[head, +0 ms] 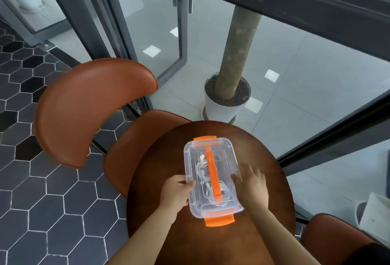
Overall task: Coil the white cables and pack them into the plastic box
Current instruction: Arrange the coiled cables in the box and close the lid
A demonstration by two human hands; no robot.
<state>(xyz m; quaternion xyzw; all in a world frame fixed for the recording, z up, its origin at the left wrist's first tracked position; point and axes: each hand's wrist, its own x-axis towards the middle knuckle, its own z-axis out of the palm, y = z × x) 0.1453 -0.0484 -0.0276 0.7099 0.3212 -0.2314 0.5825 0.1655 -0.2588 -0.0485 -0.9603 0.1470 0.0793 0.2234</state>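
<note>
A clear plastic box (229,159) with an orange handle and orange end latches lies on the round brown table (160,180), its lid on. White cables (202,171) lie coiled inside, seen through the lid. My left hand (176,194) holds the box's left edge, thumb on top of the lid. My right hand (251,184) rests against the box's right side with its fingers spread over the lid's edge.
A brown chair (88,106) stands at the table's far left, another chair seat (329,237) at the lower right. A potted plant (226,104) stands behind glass panels beyond the table. Hexagon floor tiles lie to the left.
</note>
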